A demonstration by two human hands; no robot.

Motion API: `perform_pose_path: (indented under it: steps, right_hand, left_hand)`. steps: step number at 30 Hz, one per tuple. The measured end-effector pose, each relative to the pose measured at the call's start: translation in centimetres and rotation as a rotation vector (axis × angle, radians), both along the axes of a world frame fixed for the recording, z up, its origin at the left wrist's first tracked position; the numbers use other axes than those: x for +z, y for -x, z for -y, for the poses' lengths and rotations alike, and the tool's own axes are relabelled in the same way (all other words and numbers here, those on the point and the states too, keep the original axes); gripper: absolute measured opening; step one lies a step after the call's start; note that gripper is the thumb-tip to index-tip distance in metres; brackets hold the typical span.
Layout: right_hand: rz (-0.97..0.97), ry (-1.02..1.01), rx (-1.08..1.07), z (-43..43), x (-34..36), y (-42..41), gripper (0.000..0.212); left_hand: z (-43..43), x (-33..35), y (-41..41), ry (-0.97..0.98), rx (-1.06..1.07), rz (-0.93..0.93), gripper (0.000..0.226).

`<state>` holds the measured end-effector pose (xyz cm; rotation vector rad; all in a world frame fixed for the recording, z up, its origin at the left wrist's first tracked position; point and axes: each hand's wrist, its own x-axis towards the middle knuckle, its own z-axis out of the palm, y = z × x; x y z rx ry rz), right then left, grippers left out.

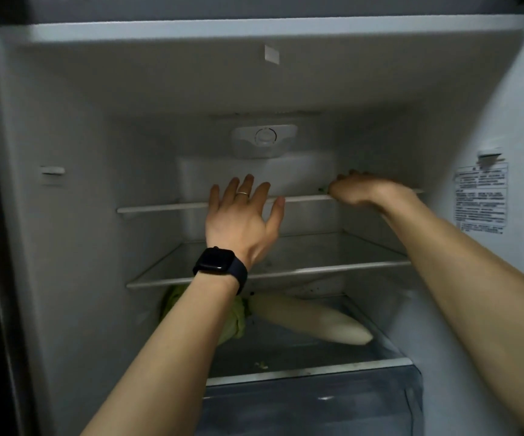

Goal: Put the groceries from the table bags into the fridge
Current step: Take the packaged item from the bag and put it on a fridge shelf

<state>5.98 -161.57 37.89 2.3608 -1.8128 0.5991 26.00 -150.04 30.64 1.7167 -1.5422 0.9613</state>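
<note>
Fridge (65, 136): open, I look straight into the compartment.
Left hand (242, 215): raised before the top shelf's (160, 207) front edge; fingers (248, 184) spread wide, gripping nothing; dark watch (218, 261) on the wrist.
Right hand (361, 191): at the top shelf's right end, fingers curled downward; green specks at its edges; I cannot tell whether it pinches anything.
White radish (311, 322): lying on the lowest shelf, under the middle shelf (333, 269).
Leafy greens (238, 316): against the radish's left end, partly behind my left forearm.
</note>
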Motion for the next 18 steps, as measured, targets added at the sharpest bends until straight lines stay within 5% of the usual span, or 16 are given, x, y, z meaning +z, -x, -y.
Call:
perform_pose_path:
  steps: [3,8,12,18]
  right_hand:
    - [-0.023,-0.056,0.014,6.4,0.4,0.4,0.104]
    - [0.045,0.191,-0.058,-1.3,-1.6,0.1,0.066]
    - [0.253,0.302,-0.028,-5.1,-5.0,0.0,0.062]
    - [0.24,0.19,0.022,-11.0,-11.1,1.4,0.069]
  left_hand:
    - [-0.1,0.2,0.0,-0.036,-0.005,-0.008,0.06]
    - [-0.4,0.5,0.1,-0.087,-0.009,-0.026,0.061]
    - [-1.0,1.0,0.1,-0.194,-0.007,-0.031,0.061]
    - [-4.0,-1.1,0.8,-0.193,-0.088,-0.077,0.067]
